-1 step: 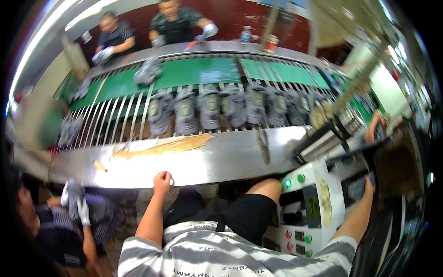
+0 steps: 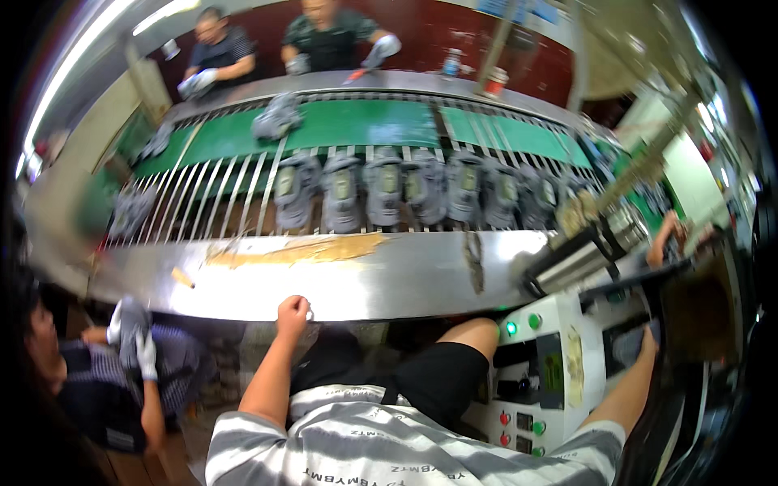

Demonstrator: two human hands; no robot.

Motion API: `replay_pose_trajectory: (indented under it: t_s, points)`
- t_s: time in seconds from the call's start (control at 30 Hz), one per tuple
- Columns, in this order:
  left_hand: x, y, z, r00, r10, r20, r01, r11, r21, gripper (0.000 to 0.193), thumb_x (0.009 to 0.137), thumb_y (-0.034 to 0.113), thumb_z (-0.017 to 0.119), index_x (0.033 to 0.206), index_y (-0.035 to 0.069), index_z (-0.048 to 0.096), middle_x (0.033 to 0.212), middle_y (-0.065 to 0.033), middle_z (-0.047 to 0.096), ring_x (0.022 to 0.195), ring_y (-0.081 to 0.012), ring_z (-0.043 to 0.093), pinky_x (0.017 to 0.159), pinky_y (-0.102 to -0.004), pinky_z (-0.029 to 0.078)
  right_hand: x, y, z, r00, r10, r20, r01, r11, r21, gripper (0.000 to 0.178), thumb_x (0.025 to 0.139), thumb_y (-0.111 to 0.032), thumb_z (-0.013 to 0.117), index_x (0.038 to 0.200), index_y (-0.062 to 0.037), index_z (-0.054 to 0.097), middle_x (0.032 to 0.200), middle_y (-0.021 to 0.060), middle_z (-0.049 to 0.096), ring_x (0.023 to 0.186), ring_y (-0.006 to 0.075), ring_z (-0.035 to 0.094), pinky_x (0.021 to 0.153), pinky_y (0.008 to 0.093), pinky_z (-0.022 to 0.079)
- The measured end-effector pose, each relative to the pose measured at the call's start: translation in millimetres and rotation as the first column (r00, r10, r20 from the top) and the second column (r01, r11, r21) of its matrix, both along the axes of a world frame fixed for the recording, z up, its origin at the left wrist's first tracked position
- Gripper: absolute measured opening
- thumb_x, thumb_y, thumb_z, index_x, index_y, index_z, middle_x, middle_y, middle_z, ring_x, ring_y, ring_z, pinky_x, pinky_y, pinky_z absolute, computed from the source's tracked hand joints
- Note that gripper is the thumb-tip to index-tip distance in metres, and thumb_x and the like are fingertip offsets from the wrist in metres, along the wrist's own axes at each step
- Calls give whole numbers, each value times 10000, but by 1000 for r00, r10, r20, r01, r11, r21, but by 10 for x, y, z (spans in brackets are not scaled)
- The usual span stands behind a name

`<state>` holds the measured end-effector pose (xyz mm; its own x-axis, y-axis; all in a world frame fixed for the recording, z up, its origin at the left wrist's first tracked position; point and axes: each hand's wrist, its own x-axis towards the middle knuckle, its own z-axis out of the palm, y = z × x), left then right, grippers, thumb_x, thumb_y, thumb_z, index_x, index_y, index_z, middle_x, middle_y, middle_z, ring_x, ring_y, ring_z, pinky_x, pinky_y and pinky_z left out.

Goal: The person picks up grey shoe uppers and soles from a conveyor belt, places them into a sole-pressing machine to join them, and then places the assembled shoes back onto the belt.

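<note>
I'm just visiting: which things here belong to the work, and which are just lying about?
Likely part of the work:
machine, with the right hand at it
row of grey shoes
green belt

Probably just lying about:
bottle
red cup
flask
tan scrap

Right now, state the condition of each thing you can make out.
Left hand: curled closed, at the edge of the steel bench.
Right hand: at the gray piece; grip unclear.
Green lamp on the white machine: lit.
Gray shoes: lined up side by side.
Torn brown strip: flat on the bench.
Co-worker's gloved hands: on another gray piece.
</note>
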<state>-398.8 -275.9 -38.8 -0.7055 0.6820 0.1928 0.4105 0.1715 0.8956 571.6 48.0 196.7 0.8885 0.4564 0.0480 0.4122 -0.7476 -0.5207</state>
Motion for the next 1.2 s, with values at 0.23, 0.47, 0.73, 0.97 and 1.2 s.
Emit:
replay_pose_trajectory:
  t_s: [0.23, 0.47, 0.73, 0.97, 1.2]
  points:
    - [192, 96, 504, 967, 126, -222, -169, 968, -187, 139, 763, 196, 619, 763, 77, 692, 694, -96, 642, 640, -250, 627, 611, -338, 494, -1929, -774, 334, 958, -284, 47, 256, 915, 312, 1097, 612, -629, 763, 1386, 6, 315, 1335, 284, 449, 1202, 404, 487, 1016, 486, 403]
    - [179, 196, 583, 989, -114, 99, 139, 943, -304, 195, 806, 217, 620, 908, 62, 678, 745, -77, 668, 679, -196, 647, 641, -318, 505, -2884, -1708, -59, 953, -89, 290, -214, 481, 850, 856, 629, -217, 842, 1286, 49, 362, 1239, 269, 480, 1065, 409, 557, 873, 549, 511]
    - [1271, 186, 1607, 336, -848, 410, 711, 514, 480, 967, 754, 362, 777, 1479, 71, 206, 1374, -149, 469, 1240, -294, 487, 1031, -416, 395, -5270, -2241, -484, -31, 993, -118, -33, 117, 993, 628, 618, -33, 518, 1242, 16, 480, 1273, 140, 518, 1139, 309, 528, 1017, 438, 416]
    - [-70, -276, 2150, 369, -556, 745, -134, 761, 635, 492, 708, 94, 719, 1158, -10, 549, 993, -129, 648, 884, -213, 651, 767, -344, 556, -6802, -2254, 1054, -506, 827, 246, -759, -562, 328, 614, 717, -133, 733, 1261, -6, 476, 1089, 111, 608, 939, 212, 593, 882, 332, 447]
    - [-516, -860, 1372, 845, 535, 14, -533, 840, 104, 506, 731, 198, 753, 1152, -7, 562, 1106, -158, 650, 1001, -243, 636, 889, -344, 476, -6932, -2747, 2317, -394, 233, 889, -270, -954, 130, 448, 713, -150, 732, 1096, 10, 563, 951, 92, 580, 775, 190, 545, 748, 317, 447]
